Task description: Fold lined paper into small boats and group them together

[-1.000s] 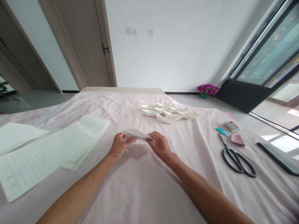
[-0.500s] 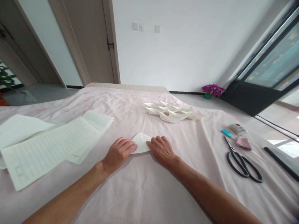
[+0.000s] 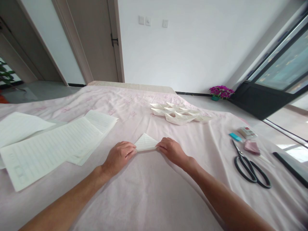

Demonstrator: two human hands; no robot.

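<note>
A small folded paper lies on the pink cloth in front of me, its point facing away and its straight edge towards me. The fingers of my left hand pinch its left corner. On the other side, my right hand is closed on the right corner. Past the hands, several folded paper boats sit grouped together. To the left lie loose lined paper sheets, overlapping one another.
Black-handled scissors rest at the right, near a blue item, a small wrapped packet and a pink piece. A dark-edged flat object lies farther right. The pink cloth is wrinkled.
The lower edge of the folded paper has become straighter and narrower. My hands have shifted out to its corners, the right one moving slightly right. The view has tilted a little.
</note>
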